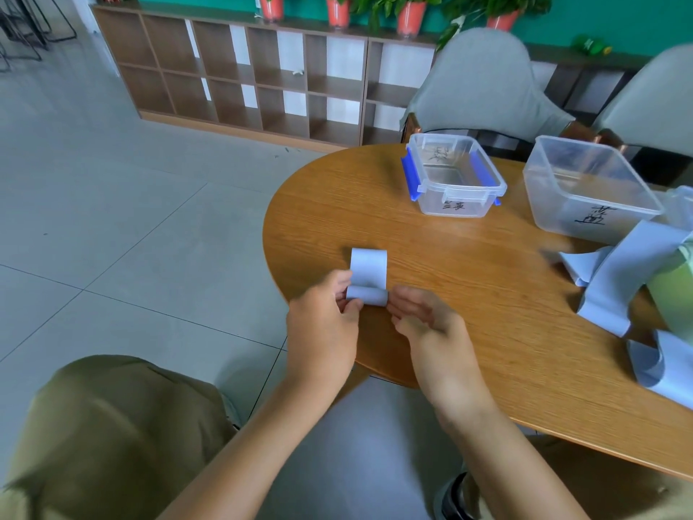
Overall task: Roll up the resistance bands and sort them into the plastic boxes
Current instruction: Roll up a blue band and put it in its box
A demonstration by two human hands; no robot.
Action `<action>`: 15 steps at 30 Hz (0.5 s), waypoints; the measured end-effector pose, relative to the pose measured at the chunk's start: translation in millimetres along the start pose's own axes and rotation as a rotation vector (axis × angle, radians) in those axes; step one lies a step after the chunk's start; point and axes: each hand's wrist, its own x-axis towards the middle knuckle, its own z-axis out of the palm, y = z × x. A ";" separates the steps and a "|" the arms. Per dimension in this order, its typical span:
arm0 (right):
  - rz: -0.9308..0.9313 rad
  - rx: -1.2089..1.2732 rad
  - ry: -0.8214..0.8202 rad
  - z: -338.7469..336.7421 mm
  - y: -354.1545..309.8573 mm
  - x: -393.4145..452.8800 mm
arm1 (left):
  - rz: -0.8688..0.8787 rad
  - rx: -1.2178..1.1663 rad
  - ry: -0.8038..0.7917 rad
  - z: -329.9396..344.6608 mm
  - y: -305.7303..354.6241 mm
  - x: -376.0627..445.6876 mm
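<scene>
Pale blue band (368, 273) lies on table (468, 279), half rolled; left hand (322, 324) & right hand (423, 319) pinch roll's ends, fingers curled.

both forearms reach forward side by side; left hand (322, 324) and right hand (423, 320) curl their fingers, pinching between them.

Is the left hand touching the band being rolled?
Touching. The head view shows the left hand pinching the left end of the pale blue band, fingers curled around the roll.
</scene>
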 end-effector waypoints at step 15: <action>-0.168 -0.349 -0.041 1.6 1.1 -3.2 | 0.226 0.214 0.002 4.7 -0.6 -10.0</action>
